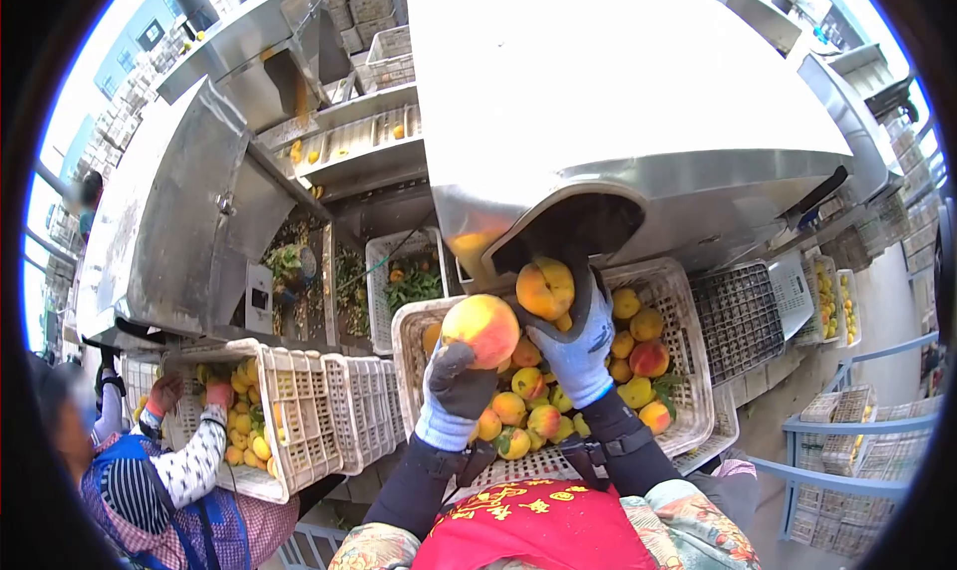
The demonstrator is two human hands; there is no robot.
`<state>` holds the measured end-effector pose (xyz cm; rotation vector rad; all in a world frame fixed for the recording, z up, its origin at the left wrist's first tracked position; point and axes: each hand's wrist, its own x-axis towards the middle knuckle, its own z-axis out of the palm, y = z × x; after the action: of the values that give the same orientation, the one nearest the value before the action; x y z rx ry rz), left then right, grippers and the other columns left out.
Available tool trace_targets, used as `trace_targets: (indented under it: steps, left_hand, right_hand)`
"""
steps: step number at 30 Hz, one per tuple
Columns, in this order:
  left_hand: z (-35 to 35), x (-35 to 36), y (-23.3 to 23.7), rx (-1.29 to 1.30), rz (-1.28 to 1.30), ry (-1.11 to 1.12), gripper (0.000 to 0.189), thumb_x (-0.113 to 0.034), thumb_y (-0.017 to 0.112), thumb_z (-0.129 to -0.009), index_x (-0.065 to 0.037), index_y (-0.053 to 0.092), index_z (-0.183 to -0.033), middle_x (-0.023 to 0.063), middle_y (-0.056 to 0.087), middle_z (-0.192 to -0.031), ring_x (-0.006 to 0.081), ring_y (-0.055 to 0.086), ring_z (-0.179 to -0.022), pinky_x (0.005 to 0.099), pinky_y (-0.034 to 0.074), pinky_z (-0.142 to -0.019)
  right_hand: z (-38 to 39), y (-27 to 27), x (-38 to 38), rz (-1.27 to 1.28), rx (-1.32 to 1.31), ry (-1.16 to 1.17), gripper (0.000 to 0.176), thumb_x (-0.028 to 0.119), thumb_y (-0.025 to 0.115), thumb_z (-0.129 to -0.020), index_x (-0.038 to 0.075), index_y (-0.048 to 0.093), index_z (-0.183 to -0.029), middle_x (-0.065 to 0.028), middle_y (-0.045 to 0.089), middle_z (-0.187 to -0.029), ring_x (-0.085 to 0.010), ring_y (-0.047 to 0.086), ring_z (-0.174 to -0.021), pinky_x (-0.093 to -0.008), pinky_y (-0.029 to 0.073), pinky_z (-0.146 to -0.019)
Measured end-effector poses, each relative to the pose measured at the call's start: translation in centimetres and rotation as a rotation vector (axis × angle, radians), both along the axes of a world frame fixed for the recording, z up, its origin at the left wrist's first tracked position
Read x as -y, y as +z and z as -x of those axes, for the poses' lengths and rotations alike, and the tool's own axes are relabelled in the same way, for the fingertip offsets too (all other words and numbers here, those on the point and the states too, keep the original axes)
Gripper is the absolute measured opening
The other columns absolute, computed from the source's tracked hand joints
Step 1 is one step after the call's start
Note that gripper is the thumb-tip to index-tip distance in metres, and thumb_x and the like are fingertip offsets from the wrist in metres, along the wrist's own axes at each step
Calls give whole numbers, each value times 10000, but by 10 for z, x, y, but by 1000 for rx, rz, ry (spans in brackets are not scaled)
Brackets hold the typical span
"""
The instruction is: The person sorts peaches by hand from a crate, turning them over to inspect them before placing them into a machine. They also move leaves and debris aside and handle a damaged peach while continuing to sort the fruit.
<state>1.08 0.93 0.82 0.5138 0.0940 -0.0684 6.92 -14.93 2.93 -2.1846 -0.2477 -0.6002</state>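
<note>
My left hand (457,389), in a grey and light-blue work glove, grips a large yellow-red peach (480,329) above the crate. A second peach (545,287), yellow-orange, is in my right hand (580,339), gloved the same way. That hand is at the dark opening (588,223) in the metal machine (618,72); part of its fingers is hidden behind the fruit. Below both hands is a white plastic crate (407,349) with many loose peaches (510,408) and a few green leaves.
On the left, a co-worker (199,470) reaches into another crate (299,411) of yellow fruit. A crate with leaves (377,281) stands beside the machine. A dark crate (738,321) and blue metal rails (857,430) are on the right.
</note>
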Motion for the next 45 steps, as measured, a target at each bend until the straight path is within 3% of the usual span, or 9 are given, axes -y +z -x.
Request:
trace_targets:
  steps: [13, 16, 18, 20, 28, 30, 35, 41, 45]
  left_hand:
    - [-2, 9, -19, -286, 143, -16, 478, -388, 664, -877, -126, 531, -1254, 84, 586, -1212, 268, 591, -1074, 420, 524, -869]
    - [-10, 0, -7, -238, 86, -29, 493, -435, 601, -918, -119, 508, -1285, 83, 570, -1230, 236, 608, -1056, 396, 545, -843]
    - [-6, -1, 6, -209, 62, -61, 517, -458, 560, -945, -111, 484, -1322, 79, 552, -1255, 207, 614, -1056, 396, 550, -844]
    - [-2, 1, 24, -121, -603, -63, 563, -468, 512, -968, -93, 438, -1381, 60, 552, -1254, 157, 620, -1019, 348, 560, -806]
    - [-5, 14, -19, -54, -732, 63, 472, -357, 514, -998, -54, 492, -1359, 21, 547, -1273, 69, 554, -989, 224, 467, -840]
    - [6, 4, -45, -260, -655, 62, 460, -353, 566, -967, -62, 529, -1322, 79, 569, -1253, 138, 578, -1039, 274, 468, -886]
    - [27, -11, -114, -452, -2117, 273, 681, -404, 732, -768, -75, 498, -1317, 198, 472, -1318, 387, 434, -1227, 491, 392, -989]
    - [-26, -9, -142, -715, -2086, 168, 882, -393, 770, -713, -9, 349, -1384, 237, 434, -1332, 422, 436, -1206, 498, 357, -1026]
    - [-39, -9, -134, -807, -2336, 29, 873, -409, 789, -686, -12, 390, -1354, 206, 492, -1211, 375, 469, -1145, 452, 388, -993]
  right_hand:
    - [-92, -26, -19, 301, 343, -309, 730, 306, 775, -717, 0, 477, -1309, -197, 528, -1286, -411, 471, -1188, -537, 336, -1032]
    - [-24, 30, -2, -312, -355, 430, 684, 231, 769, -749, -17, 473, -1314, -206, 551, -1265, -355, 558, -1115, -430, 433, -958]
    - [7, 23, -9, -60, -143, 568, 807, 291, 795, -718, 12, 426, -1378, -202, 558, -1266, -383, 561, -1116, -413, 453, -925]
    - [32, 4, -17, 8, -116, 357, 888, 354, 824, -663, 29, 414, -1381, -182, 575, -1236, -387, 557, -1108, -437, 442, -929]
    - [11, 6, -4, 102, 0, 31, 914, 428, 835, -612, 53, 446, -1349, -145, 582, -1159, -351, 553, -1042, -443, 389, -922]
    - [4, -3, -3, 150, 32, -103, 929, 457, 828, -614, 48, 444, -1354, -160, 572, -1169, -379, 531, -1075, -480, 375, -928]
    - [-58, -38, -14, 348, 159, -228, 893, 451, 791, -670, -9, 437, -1350, -207, 535, -1270, -401, 493, -1160, -491, 369, -988]
    - [-69, -12, 0, 156, 370, -95, 595, 307, 716, -798, 26, 526, -1288, -194, 575, -1240, -374, 535, -1113, -496, 382, -978]
    - [5, -90, 28, 362, -474, 315, 512, 354, 682, -811, 77, 596, -1233, -145, 654, -1108, -327, 628, -927, -451, 447, -849]
